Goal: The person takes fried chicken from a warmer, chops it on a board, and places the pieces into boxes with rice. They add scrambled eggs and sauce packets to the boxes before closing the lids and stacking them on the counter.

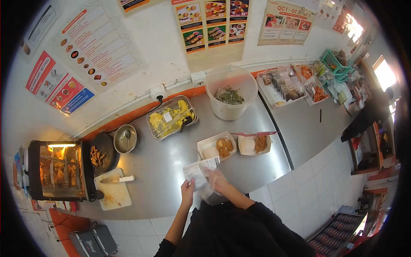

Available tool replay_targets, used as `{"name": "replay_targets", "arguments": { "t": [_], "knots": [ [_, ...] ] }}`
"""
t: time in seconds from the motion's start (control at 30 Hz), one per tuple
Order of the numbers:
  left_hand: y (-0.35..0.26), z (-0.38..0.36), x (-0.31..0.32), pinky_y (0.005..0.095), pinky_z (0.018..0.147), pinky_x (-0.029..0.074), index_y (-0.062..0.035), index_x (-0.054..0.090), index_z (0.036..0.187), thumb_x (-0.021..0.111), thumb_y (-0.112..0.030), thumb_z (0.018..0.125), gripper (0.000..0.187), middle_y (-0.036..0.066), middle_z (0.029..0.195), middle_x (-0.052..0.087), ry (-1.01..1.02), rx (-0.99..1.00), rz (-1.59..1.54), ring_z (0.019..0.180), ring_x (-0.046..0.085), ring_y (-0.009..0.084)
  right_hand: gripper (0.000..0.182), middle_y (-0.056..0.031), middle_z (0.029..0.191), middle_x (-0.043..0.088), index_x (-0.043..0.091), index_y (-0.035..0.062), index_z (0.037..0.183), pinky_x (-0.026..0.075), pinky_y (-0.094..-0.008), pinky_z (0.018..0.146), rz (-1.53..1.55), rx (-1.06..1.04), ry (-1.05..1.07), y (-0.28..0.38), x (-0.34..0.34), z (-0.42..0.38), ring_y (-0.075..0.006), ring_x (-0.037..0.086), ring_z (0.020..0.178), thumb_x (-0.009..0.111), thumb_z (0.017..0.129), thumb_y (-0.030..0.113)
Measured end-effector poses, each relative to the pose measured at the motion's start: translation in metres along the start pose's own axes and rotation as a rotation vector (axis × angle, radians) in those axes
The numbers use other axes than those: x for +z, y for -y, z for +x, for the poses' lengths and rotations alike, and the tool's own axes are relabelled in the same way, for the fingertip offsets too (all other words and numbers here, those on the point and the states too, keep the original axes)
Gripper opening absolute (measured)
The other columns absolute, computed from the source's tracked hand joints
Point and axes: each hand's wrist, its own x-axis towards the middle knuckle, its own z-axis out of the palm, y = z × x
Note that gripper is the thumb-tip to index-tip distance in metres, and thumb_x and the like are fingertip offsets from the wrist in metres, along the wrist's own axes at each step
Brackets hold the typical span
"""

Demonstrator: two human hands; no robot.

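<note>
My left hand (187, 187) pinches the lower left edge of a white printed paper slip (195, 171) at the front of the steel counter. My right hand (218, 180) is at the slip's right side, smeared by motion, with thin clear plastic (209, 193) around and below it. I cannot tell what its fingers grip. Just beyond the hands, an open paper box (234, 145) holds a white rounded mound and brown fried pieces. To its right stands a similar open box (268, 147), with its reddish lid flap raised at the back.
A clear container of yellow food (171, 118) and a tall plastic bucket (231, 109) stand near the wall. Leftward are a steel bowl (126, 139), a dark pan (106, 150), a knife (117, 179) on a cutting board (112, 198), and a lit display warmer (60, 170). Packets fill a tray (280, 100).
</note>
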Motion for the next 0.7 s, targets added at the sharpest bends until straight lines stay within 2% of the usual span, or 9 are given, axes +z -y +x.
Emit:
{"name": "replay_targets", "arguments": {
  "t": [0.13,0.2,0.23,0.3,0.37,0.47,0.57,0.6,0.7],
  "knots": [
    [0.036,0.033,-0.116,0.0268,0.059,0.041,-0.0077,0.059,0.083,0.060,-0.023,0.096,0.020,-0.004,0.069,0.050,0.045,0.019,0.381,0.065,0.047,0.0072,0.037,-0.0086,0.112,0.063,0.055,0.0011,0.118,0.048,-0.0330,0.090,-0.280,-0.248,-0.250,0.051,-0.027,0.018,-0.0206,0.060,0.098,0.069,0.089,0.021],
    [0.023,0.068,-0.191,0.0259,0.063,0.041,-0.0062,0.059,0.093,0.058,-0.021,0.096,0.016,-0.003,0.076,0.051,-0.260,-0.032,0.634,0.071,0.047,0.0075,0.042,-0.0106,0.111,0.063,0.057,0.0015,0.115,0.047,-0.0346,0.091,-0.712,-0.121,-0.076,0.127,-0.006,-0.036,-0.0224,0.060,0.100,0.071,0.087,0.029],
    [0.027,0.085,-0.229,0.0271,0.067,0.043,-0.0034,0.059,0.100,0.056,-0.022,0.097,0.019,0.001,0.084,0.056,-0.350,0.133,0.337,0.078,0.050,0.0093,0.045,-0.0115,0.111,0.064,0.058,0.0017,0.114,0.047,-0.0354,0.091,-0.923,-0.055,0.020,0.153,0.004,-0.059,-0.0232,0.060,0.101,0.073,0.086,0.034],
    [0.023,0.122,-0.303,0.0367,0.092,0.046,0.0029,0.050,0.125,0.057,-0.032,0.097,0.046,0.012,0.114,0.059,-0.579,0.242,0.448,0.104,0.057,0.0224,0.051,-0.0139,0.112,0.063,0.059,0.0020,0.115,0.046,-0.0370,0.093,-1.188,-0.020,0.339,0.162,-0.004,-0.066,-0.0250,0.060,0.104,0.074,0.083,0.039],
    [0.036,0.155,-0.319,0.0435,0.098,0.039,0.0031,0.053,0.121,0.053,-0.024,0.098,0.036,0.017,0.115,0.060,-1.333,0.544,1.267,0.108,0.055,0.0299,0.055,-0.0163,0.114,0.063,0.059,0.0016,0.116,0.045,-0.0378,0.094,-1.360,-0.042,0.559,0.152,-0.012,-0.058,-0.0268,0.059,0.106,0.074,0.082,0.041],
    [-0.051,0.107,-0.150,0.0406,0.116,0.020,0.0049,0.023,0.147,0.048,-0.034,0.100,0.066,0.023,0.151,0.030,-0.649,0.341,0.945,0.141,0.028,0.0341,0.055,-0.0183,0.113,0.062,0.059,0.0007,0.118,0.044,-0.0381,0.095,-1.418,-0.131,0.597,0.123,-0.026,-0.035,-0.0287,0.059,0.106,0.073,0.081,0.040],
    [-0.021,0.064,-0.046,0.0451,0.118,0.017,-0.0038,0.023,0.150,0.054,-0.028,0.098,0.065,0.015,0.156,0.023,0.371,0.518,0.930,0.145,0.021,0.0284,0.054,-0.0183,0.108,0.064,0.059,0.0010,0.119,0.046,-0.0389,0.091,-1.271,-0.199,0.402,0.111,-0.009,-0.020,-0.0304,0.061,0.100,0.072,0.082,0.038],
    [-0.038,0.033,0.002,0.0443,0.115,0.024,-0.0062,0.015,0.152,0.064,-0.018,0.092,0.078,0.017,0.154,0.025,0.513,0.228,0.546,0.144,0.023,0.0287,0.055,-0.0188,0.108,0.065,0.058,0.0006,0.120,0.047,-0.0388,0.091,-1.208,-0.254,0.373,0.104,-0.010,-0.004,-0.0316,0.062,0.099,0.071,0.083,0.038],
    [-0.003,0.017,0.031,0.0371,0.093,0.050,-0.0083,0.000,0.151,0.071,-0.004,0.085,0.097,0.021,0.125,0.053,0.257,-0.004,0.378,0.112,0.060,0.0271,0.045,-0.0191,0.101,0.066,0.061,-0.0001,0.111,0.049,-0.0399,0.087,-1.120,-0.436,0.138,0.081,-0.006,0.034,-0.0338,0.063,0.096,0.069,0.083,0.034]
  ]
}}
